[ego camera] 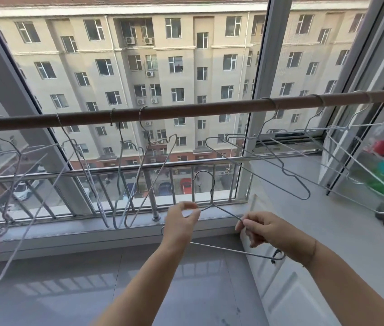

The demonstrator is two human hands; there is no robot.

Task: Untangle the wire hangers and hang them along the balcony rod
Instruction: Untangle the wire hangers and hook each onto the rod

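a single wire hanger [217, 209] is held in front of the body, below the rod [186, 111] and between the two hands. its hook is turned upward, toward the rod, and its bottom bar runs roughly left to right, dipping a little toward the right. the left hand [181, 220] is closed in a pinch on the left shoulder of the hanger, just beside the neck. the right hand [264, 229] is closed on the right shoulder wire, with the far right corner of the hanger showing past the wrist. no second hanger is seen caught in it, so the untangling of this one is judged done.

the rod lies above and beyond the hands, its long axis running across the view from lower left to upper right. several hung hangers [139, 165] are already on it, spread along its length. a bare stretch of rod [209, 108] is left almost straight over the held hook, between the middle group and the hangers to the right. the coming move is judged to be a straight lift, with the hook carried up and over that stretch. the left hand is nearer the neck, so the hook is likely steered by it.

at the far right, a wire rack [383, 161] holds coloured items too blurred to be named.
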